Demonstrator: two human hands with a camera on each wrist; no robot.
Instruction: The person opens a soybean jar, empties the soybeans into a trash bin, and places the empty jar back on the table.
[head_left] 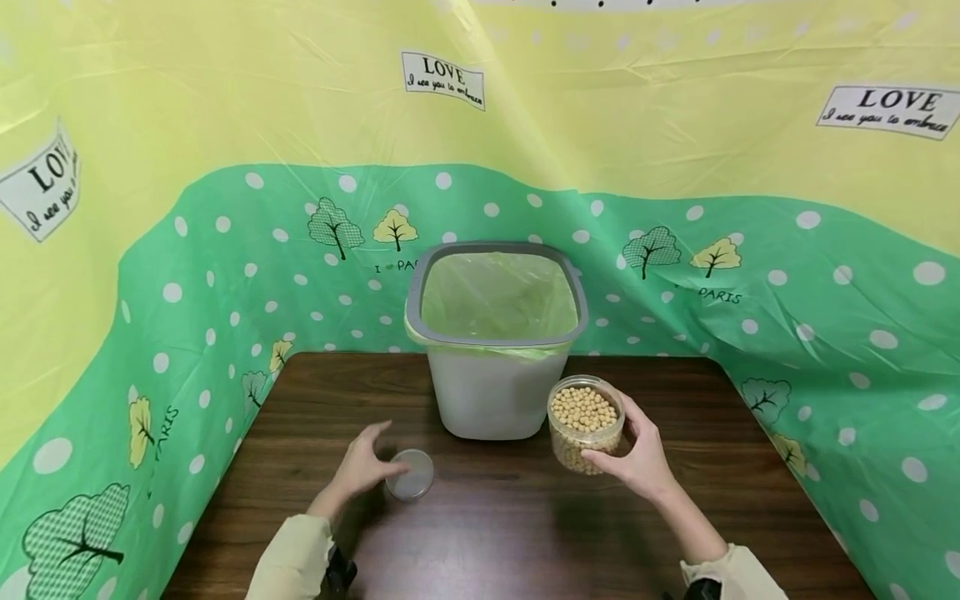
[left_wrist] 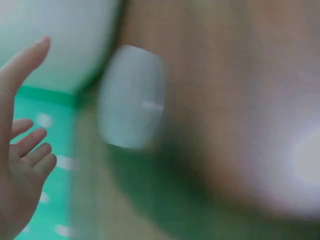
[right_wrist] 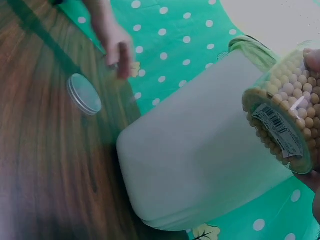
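Observation:
My right hand [head_left: 647, 454] grips a clear plastic jar [head_left: 567, 450] of round, pale yellow beans [head_left: 583, 409], thumb on the near side and fingers round the far side. The jar is lidless and held up, just right of the bin's front. In the right wrist view, a barcode label [right_wrist: 278, 131] shows on the jar's base. My left hand [head_left: 363, 467] hovers above the table with its fingers spread and holds nothing. Below its thumb, a round clear lid [head_left: 415, 483] lies on the wood; the right wrist view shows hand and lid apart.
A light grey bin [head_left: 487, 400] with a grey rim [head_left: 495, 341] and a green liner bag [head_left: 495, 292] stands at the back middle of the dark wooden table [head_left: 480, 533]. A green and yellow patterned cloth [head_left: 225, 267] hangs behind and at both sides.

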